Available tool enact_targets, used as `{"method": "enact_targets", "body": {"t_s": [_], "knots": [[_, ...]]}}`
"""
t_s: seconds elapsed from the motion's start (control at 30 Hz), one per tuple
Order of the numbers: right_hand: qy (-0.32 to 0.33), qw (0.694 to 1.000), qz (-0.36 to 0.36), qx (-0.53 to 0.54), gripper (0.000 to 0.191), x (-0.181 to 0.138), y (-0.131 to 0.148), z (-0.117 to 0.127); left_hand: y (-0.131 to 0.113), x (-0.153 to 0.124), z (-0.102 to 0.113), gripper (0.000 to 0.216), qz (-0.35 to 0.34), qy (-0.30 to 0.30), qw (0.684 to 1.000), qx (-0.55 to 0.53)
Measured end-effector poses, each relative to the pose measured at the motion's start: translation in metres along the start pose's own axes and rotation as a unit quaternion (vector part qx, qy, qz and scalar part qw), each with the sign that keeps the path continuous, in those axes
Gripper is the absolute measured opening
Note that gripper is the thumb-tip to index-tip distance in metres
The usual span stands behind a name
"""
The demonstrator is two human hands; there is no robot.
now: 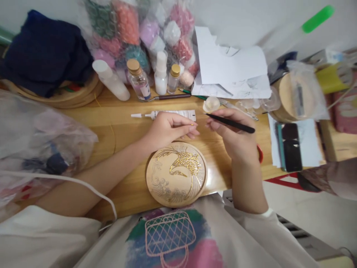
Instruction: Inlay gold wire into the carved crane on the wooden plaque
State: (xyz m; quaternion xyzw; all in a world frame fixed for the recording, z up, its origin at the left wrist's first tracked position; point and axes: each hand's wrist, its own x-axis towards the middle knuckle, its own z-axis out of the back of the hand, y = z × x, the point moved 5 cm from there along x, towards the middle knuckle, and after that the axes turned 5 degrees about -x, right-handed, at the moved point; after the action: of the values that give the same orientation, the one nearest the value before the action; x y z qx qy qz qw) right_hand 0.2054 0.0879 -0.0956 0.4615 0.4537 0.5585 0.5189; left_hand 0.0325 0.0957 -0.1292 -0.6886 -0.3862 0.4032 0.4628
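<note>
A round wooden disc (176,174) with a gold wire crane outline lies on the wooden table (122,126) just in front of me. My left hand (167,128) hovers above the disc's far edge, fingers pinched on a thin gold wire piece. My right hand (234,136) is closed round black tweezers (231,123), whose tip points left toward my left fingers. A white glue tube (167,114) lies just beyond my left hand.
Bottles (138,80) and bags of coloured material (139,33) stand at the back. Papers (231,67) lie back right, a small clear dish (211,104) near them. A phone (291,147) rests right. A plastic bag (36,137) and wooden hoops (64,98) sit left.
</note>
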Motion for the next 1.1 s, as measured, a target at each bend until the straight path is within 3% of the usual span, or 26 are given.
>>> {"method": "enact_targets", "body": {"t_s": [0.17, 0.37, 0.63, 0.9, 1.1], "knots": [[0.001, 1.0, -0.004, 0.023, 0.012, -0.001, -0.003, 0.002, -0.002, 0.002, 0.001, 0.014, 0.018, 0.022, 1.0, -0.001], [-0.008, 1.0, 0.017, 0.007, 0.005, -0.006, 0.003, 0.004, -0.007, 0.006, 0.004, 0.016, 0.049, 0.109, 0.993, 0.005], [-0.002, 0.999, 0.037, 0.019, 0.013, -0.008, 0.006, 0.004, -0.008, 0.009, 0.005, 0.016, 0.095, 0.144, 0.985, 0.001], [0.0, 0.997, 0.063, 0.044, 0.012, -0.007, 0.006, 0.006, -0.008, 0.017, -0.019, 0.017, 0.199, 0.333, 0.92, 0.049], [-0.004, 0.996, 0.063, 0.059, 0.009, -0.006, 0.007, 0.009, 0.0, 0.024, -0.024, 0.02, 0.243, 0.422, 0.87, 0.079]]}}
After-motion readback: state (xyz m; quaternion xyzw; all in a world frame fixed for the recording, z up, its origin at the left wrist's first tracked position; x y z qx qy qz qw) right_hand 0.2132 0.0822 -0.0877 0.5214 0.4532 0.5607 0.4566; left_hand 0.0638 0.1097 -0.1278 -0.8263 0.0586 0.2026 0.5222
